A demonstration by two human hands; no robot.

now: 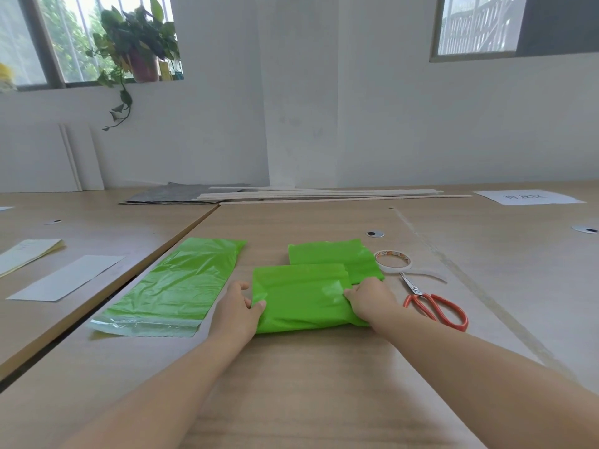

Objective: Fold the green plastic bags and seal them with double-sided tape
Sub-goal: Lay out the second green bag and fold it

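You're mid-fold: your left hand and right hand each pinch an end of the folded bag at 12 o'clock. Next, likely, press the flap flat, then seal it with the tape roll at 2 o'clock. The flat bag waits at 10.

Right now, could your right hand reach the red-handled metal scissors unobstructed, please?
Probably yes: the red-handled metal scissors lie right of the right hand, nothing between, though it must release the nearer folded green plastic bag.
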